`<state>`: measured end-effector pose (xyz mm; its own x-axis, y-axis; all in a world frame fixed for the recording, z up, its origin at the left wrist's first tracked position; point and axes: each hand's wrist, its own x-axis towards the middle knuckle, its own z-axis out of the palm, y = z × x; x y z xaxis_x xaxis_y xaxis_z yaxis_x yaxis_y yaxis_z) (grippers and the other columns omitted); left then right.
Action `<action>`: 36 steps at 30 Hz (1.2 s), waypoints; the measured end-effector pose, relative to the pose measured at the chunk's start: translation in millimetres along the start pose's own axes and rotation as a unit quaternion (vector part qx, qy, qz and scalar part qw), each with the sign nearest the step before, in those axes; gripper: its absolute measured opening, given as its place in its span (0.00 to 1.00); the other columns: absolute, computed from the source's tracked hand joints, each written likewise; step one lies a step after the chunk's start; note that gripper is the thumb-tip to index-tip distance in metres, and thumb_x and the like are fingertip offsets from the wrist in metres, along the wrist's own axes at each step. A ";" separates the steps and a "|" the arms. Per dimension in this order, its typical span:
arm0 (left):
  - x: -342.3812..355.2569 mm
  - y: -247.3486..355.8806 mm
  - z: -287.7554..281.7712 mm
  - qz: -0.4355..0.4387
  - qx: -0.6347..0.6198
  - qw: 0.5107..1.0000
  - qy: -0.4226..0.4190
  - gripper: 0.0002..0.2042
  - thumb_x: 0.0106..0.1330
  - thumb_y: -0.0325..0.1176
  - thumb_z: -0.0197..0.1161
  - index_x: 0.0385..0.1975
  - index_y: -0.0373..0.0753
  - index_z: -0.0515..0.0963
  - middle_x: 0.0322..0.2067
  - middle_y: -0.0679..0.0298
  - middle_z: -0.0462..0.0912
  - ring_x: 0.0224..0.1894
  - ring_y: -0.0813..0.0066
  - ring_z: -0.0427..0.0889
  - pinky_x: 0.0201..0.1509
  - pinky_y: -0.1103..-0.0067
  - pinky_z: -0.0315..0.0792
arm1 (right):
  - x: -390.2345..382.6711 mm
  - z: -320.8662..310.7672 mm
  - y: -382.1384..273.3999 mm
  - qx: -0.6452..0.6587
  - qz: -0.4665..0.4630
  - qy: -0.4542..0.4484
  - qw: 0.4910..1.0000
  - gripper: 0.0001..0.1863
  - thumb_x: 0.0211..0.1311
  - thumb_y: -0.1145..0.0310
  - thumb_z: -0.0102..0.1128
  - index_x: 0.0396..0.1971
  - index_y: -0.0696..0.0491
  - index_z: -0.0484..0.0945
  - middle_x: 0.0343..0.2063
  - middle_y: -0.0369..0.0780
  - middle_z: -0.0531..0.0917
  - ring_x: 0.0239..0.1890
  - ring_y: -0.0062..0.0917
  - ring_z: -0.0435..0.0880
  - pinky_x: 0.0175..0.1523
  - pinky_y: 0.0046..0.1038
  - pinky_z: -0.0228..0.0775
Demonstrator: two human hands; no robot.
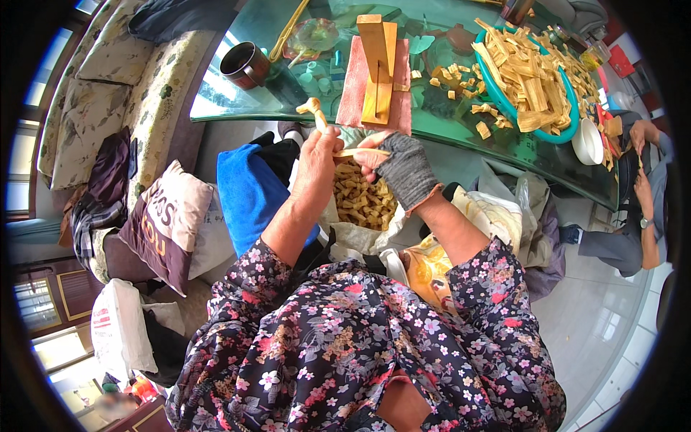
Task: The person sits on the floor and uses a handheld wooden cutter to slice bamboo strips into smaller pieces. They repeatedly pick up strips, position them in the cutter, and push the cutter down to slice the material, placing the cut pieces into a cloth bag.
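Observation:
My left hand (319, 160) is closed around a pale yellow, pliable-looking strip (313, 109), whose knotted or folded end sticks up above the fingers. My right hand (403, 167), in a grey fingerless glove, pinches a flat yellow strip (351, 153) that runs across to the left fingers. Whether both parts are one strip cannot be made out. Below my hands, an open white sack (360, 237) holds many short knotted yellow pieces (366, 198). Just beyond, an upright wooden stand (376, 75) with a slot rests on a pink cloth (350, 93) at the glass table's near edge.
On the glass table (439, 129), a teal basket (491, 90) heaped with yellow strips stands right, beside scattered cut pieces (482, 129) and a white bowl (588, 142). A dark mug (245, 66) is left. Another person's hands (643, 162) work at far right. Cushions (162, 223) lie left.

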<state>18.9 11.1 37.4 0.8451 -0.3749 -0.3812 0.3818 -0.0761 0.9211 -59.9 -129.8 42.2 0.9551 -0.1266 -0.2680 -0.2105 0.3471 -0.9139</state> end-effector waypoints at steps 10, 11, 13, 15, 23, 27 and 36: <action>-11.6 -10.6 6.8 0.203 0.374 0.901 -0.087 0.06 0.62 0.26 0.48 0.34 0.33 0.71 0.32 0.47 0.76 0.38 0.47 0.73 0.44 0.68 0.67 | -5.7 2.2 -3.0 -0.412 -0.407 0.112 0.807 0.08 0.52 0.69 0.63 0.32 0.53 0.77 0.32 0.41 0.79 0.36 0.36 0.77 0.44 0.36 0.69; -18.4 -2.2 10.8 0.272 0.441 0.851 -0.087 0.06 0.60 0.25 0.49 0.34 0.33 0.71 0.33 0.47 0.76 0.40 0.47 0.72 0.44 0.67 0.66 | -6.3 2.0 -3.8 -0.451 -0.457 0.138 0.754 0.08 0.52 0.68 0.63 0.31 0.53 0.77 0.34 0.41 0.78 0.36 0.36 0.77 0.45 0.37 0.68; -33.5 21.6 21.7 0.335 0.513 0.781 -0.118 0.11 0.52 0.21 0.51 0.36 0.34 0.71 0.37 0.47 0.73 0.43 0.49 0.69 0.45 0.63 0.65 | -6.1 0.0 -9.4 -0.489 -0.521 0.159 0.682 0.10 0.49 0.68 0.63 0.32 0.53 0.77 0.37 0.40 0.77 0.38 0.34 0.77 0.49 0.42 0.67; -35.5 21.2 21.7 0.339 0.525 0.776 -0.082 0.13 0.50 0.19 0.51 0.37 0.34 0.71 0.37 0.48 0.73 0.42 0.49 0.69 0.45 0.64 0.65 | -4.9 -6.1 -12.0 -0.537 -0.489 0.149 0.671 0.10 0.50 0.69 0.62 0.33 0.54 0.77 0.35 0.41 0.78 0.37 0.35 0.77 0.49 0.41 0.67; -28.8 5.6 20.2 0.527 0.359 0.770 0.008 0.16 0.58 0.16 0.48 0.46 0.32 0.69 0.43 0.50 0.73 0.45 0.51 0.73 0.50 0.67 0.68 | 2.5 -7.3 5.6 0.117 0.004 -0.085 0.990 0.13 0.61 0.66 0.55 0.43 0.56 0.73 0.27 0.34 0.77 0.30 0.19 0.74 0.36 0.22 0.70; -30.1 2.1 14.5 0.500 0.330 0.800 -0.039 0.17 0.58 0.16 0.47 0.48 0.32 0.68 0.44 0.50 0.74 0.43 0.51 0.74 0.49 0.68 0.68 | 3.7 -7.4 10.6 0.282 0.140 -0.138 0.939 0.16 0.62 0.64 0.54 0.46 0.57 0.71 0.26 0.32 0.76 0.28 0.20 0.75 0.35 0.21 0.71; -27.6 -2.1 9.3 0.368 0.277 0.886 -0.048 0.07 0.65 0.21 0.48 0.42 0.33 0.69 0.36 0.59 0.76 0.38 0.66 0.76 0.44 0.76 0.69 | -9.7 7.3 -6.9 -0.500 -0.331 0.080 0.796 0.19 0.61 0.54 0.51 0.28 0.58 0.74 0.24 0.48 0.77 0.29 0.41 0.78 0.34 0.37 0.69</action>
<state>-8.7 13.0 46.8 0.7429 -0.5865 0.3226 -0.5245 -0.2106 0.8249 -66.2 -124.2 53.3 0.9039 -0.1196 0.4106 0.1897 -0.7484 -0.6356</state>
